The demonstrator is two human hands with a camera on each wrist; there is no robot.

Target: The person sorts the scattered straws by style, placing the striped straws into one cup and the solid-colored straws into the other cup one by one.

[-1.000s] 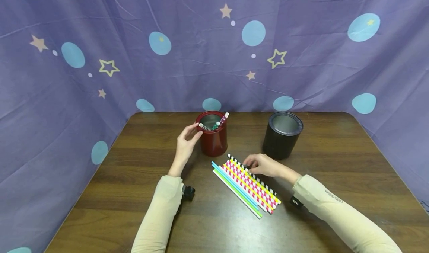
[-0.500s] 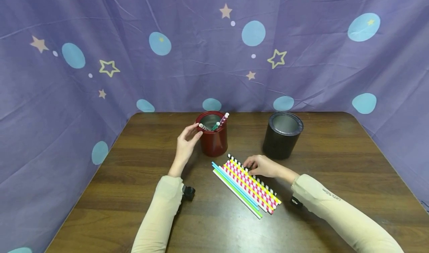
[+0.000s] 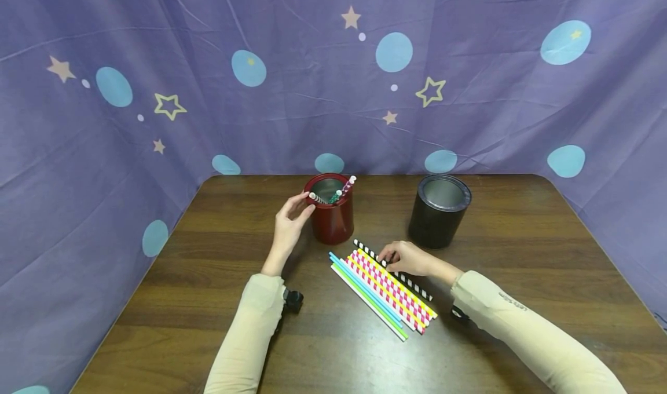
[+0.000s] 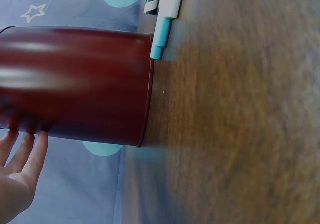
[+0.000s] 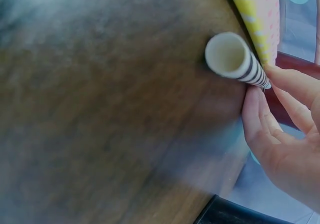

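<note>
My left hand touches the left side of a dark red can near its rim. In the left wrist view its fingers lie fairly straight against the can's wall. Several patterned straws lean inside that can. My right hand pinches a black-and-white striped paper straw between thumb and fingers, at the right edge of a row of straws. The right wrist view shows this straw's round hollow end pointing toward the camera. Yellow, pink-checked, blue, green and white straws lie side by side on the table.
A black can with a silvery inside stands behind my right hand, with no straws visible in it. The brown wooden table reaches back to a purple curtain printed with stars and circles.
The near end of the black-and-white straw has swung slightly right, away from the yellow straw, while my right hand holds it. My left hand and the red can stay put.
</note>
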